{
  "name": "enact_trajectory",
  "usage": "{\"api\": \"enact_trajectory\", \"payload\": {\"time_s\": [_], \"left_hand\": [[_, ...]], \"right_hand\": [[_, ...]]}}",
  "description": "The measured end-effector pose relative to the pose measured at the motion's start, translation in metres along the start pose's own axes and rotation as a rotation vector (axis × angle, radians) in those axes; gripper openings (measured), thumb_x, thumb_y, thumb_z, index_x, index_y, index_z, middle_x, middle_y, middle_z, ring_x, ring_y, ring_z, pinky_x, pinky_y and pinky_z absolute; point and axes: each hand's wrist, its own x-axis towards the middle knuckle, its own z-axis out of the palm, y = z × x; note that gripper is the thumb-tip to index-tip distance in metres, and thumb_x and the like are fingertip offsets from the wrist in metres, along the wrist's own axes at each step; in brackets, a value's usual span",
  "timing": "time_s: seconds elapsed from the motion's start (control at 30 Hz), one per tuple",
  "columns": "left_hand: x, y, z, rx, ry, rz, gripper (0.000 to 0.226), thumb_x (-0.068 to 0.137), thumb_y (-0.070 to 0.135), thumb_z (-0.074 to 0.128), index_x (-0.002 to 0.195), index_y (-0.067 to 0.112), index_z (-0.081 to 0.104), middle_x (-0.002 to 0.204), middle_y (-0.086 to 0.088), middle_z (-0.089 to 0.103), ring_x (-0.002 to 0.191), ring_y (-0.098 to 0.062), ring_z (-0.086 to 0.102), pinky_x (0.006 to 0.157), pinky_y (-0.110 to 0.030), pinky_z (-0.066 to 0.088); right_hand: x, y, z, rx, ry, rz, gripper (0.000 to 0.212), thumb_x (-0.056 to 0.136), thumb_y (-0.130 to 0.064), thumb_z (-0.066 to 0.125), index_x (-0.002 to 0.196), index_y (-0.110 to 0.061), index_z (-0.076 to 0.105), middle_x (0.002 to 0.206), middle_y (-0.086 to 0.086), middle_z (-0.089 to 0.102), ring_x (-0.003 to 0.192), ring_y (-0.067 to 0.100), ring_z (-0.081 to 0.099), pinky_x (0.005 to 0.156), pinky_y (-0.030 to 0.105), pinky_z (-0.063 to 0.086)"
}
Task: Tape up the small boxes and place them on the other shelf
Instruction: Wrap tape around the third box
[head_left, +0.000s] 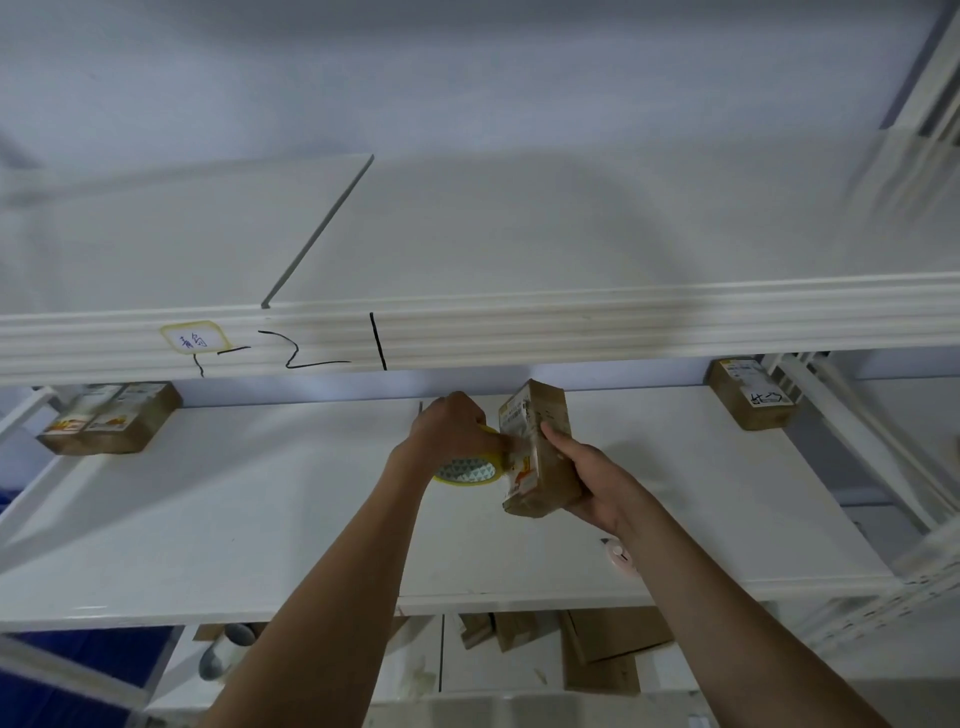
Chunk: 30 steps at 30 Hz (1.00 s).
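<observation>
Right hand (592, 480) gripping small brown cardboard box (537, 449) upright above white middle shelf (234, 514), left hand (452, 428) clutching yellow-rimmed tape roll (467, 470) against box's labelled face, two more brown boxes (111, 418) at shelf's far-left corner, another (750, 394) far right.

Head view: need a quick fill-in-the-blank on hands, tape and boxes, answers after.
1. The left hand grips a roll of ____.
2. The small box held upright above the middle shelf is in the ____ hand.
3. Two more boxes, one at the left and one at the right, lie at the ____ of that shelf.

Missing words: tape; right; back
</observation>
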Motion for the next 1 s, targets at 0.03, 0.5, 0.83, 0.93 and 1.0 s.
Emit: {"api": "enact_trajectory", "payload": {"time_s": [0.03, 0.5, 0.83, 0.93, 1.0], "left_hand": [[0.0, 0.003, 0.0, 0.023, 0.007, 0.008, 0.06, 0.064, 0.072, 0.077, 0.062, 0.014, 0.063, 0.061, 0.003, 0.057, 0.06, -0.011, 0.056, 0.06, -0.027, 0.046], [0.005, -0.007, -0.004, -0.025, -0.056, 0.019, 0.059, 0.072, 0.07, 0.071, 0.066, 0.012, 0.063, 0.064, -0.001, 0.06, 0.064, -0.016, 0.061, 0.062, -0.029, 0.048], [0.005, -0.024, -0.008, -0.176, -0.04, 0.039, 0.053, 0.08, 0.053, 0.077, 0.054, 0.017, 0.047, 0.054, 0.003, 0.045, 0.054, -0.011, 0.045, 0.056, -0.022, 0.039], [0.006, -0.026, -0.01, -0.116, -0.005, -0.001, 0.053, 0.074, 0.057, 0.079, 0.054, 0.018, 0.049, 0.055, 0.003, 0.048, 0.057, -0.012, 0.05, 0.058, -0.024, 0.041], [0.005, -0.029, -0.011, -0.063, 0.008, -0.039, 0.053, 0.071, 0.064, 0.078, 0.056, 0.02, 0.052, 0.058, 0.003, 0.053, 0.063, -0.014, 0.057, 0.061, -0.026, 0.045]], "right_hand": [[0.001, 0.0, 0.002, -0.064, 0.026, 0.005, 0.054, 0.088, -0.05, 0.068, 0.123, -0.009, 0.066, 0.118, 0.012, 0.073, 0.109, 0.028, 0.07, 0.102, 0.045, 0.052], [0.014, -0.02, -0.009, -0.389, 0.256, -0.056, 0.031, 0.082, -0.013, 0.078, 0.112, -0.007, 0.071, 0.099, 0.008, 0.078, 0.091, 0.023, 0.075, 0.08, 0.034, 0.06], [0.014, -0.021, -0.018, -0.36, 0.2, -0.05, 0.031, 0.082, -0.015, 0.08, 0.111, -0.007, 0.072, 0.097, 0.009, 0.078, 0.092, 0.024, 0.075, 0.079, 0.035, 0.06], [0.014, -0.024, -0.017, -0.344, 0.177, -0.055, 0.032, 0.083, -0.015, 0.079, 0.113, -0.007, 0.071, 0.099, 0.008, 0.078, 0.095, 0.024, 0.074, 0.084, 0.037, 0.06], [0.013, -0.027, -0.018, -0.36, 0.151, -0.068, 0.031, 0.084, -0.015, 0.078, 0.113, -0.009, 0.071, 0.101, 0.007, 0.078, 0.097, 0.023, 0.074, 0.087, 0.038, 0.059]]}}
